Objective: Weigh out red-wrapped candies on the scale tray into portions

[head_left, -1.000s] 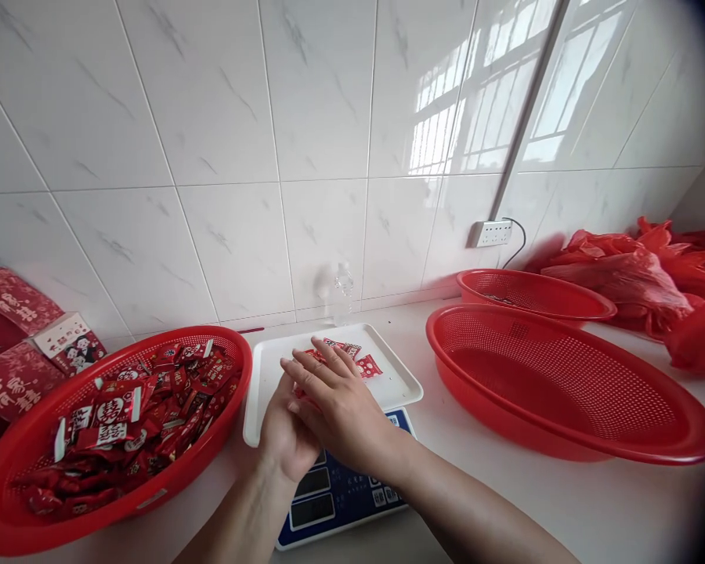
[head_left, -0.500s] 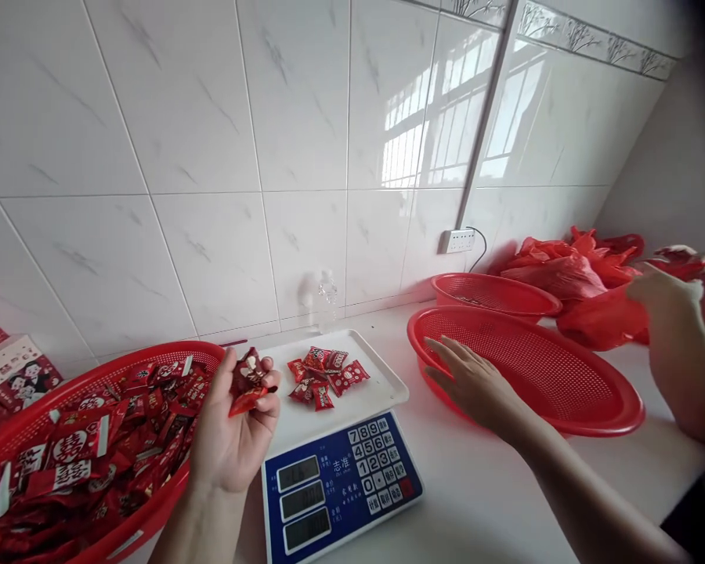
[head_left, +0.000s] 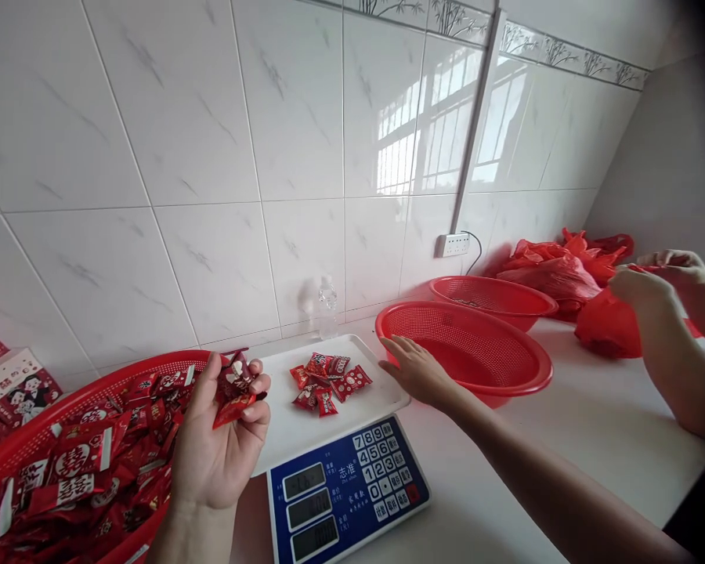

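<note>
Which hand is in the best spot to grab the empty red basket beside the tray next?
Right. The right hand lies open and empty at the rim of the empty red basket, while the left hand is full of candy packets across the white tray.

Left hand point(head_left: 220, 446) holds red packets point(head_left: 233, 389); right hand point(head_left: 418, 371) touches basket point(head_left: 508, 383).

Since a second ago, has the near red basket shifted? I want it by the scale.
Yes. The near red basket slid left toward the scale tray, its rim now past the tray's right corner, right hand on it.
</note>
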{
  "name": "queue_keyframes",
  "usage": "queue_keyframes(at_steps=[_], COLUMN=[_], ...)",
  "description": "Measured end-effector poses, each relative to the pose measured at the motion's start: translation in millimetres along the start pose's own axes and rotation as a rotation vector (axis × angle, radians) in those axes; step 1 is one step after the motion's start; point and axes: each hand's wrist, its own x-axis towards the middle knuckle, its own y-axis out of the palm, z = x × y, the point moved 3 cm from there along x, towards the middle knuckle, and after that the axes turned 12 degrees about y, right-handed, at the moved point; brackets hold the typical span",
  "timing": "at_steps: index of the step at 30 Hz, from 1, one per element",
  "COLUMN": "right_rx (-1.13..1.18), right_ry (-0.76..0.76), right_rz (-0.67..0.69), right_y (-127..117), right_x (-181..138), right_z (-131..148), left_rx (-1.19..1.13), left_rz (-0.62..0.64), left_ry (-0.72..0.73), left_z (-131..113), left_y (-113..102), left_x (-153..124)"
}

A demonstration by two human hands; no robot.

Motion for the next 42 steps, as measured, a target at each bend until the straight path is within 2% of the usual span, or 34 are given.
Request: queue_keyframes(at_steps=[2, 5, 8, 12, 16, 22, 30, 37, 42], right_rx=[0.051, 0.13, 0.139, 0.094, 0.094, 0.073, 0.04, 0.074, 0.051], right_ry=[-0.145, -0.318, -0.377, -0.454, -0.556, -0.565, -0.574, -0.422, -0.24], right_rz=[0.048, 0.221, 0.32, 0.359, 0.245, 0.068, -0.012, -0.137, -0.222], right_y=[6, 17, 22, 26, 30, 37, 34, 10, -22], right_x=[1, -4, -6, -1, 8, 20, 35, 45, 58], right_z=[24, 62, 89, 103, 102, 102, 101, 79, 40], left_rx=[0.0, 0.001, 0.004, 0.016, 0.019, 0.026, 0.027, 0.034, 0.038], left_rz=[0.008, 0.018, 0.015, 0.008, 0.018, 0.025, 0.043, 0.041, 0.031], left_ry=[-0.003, -0.007, -0.006, 0.012, 0.017, -0.003, -0.002, 0.012, 0.001], left_z=[0, -1, -2, -2, -2, 0, -2, -3, 0], left_y=[0, 0, -1, -1, -2, -2, -1, -2, 0], left_x=[0, 1, 1, 1, 2, 3, 1, 1, 2])
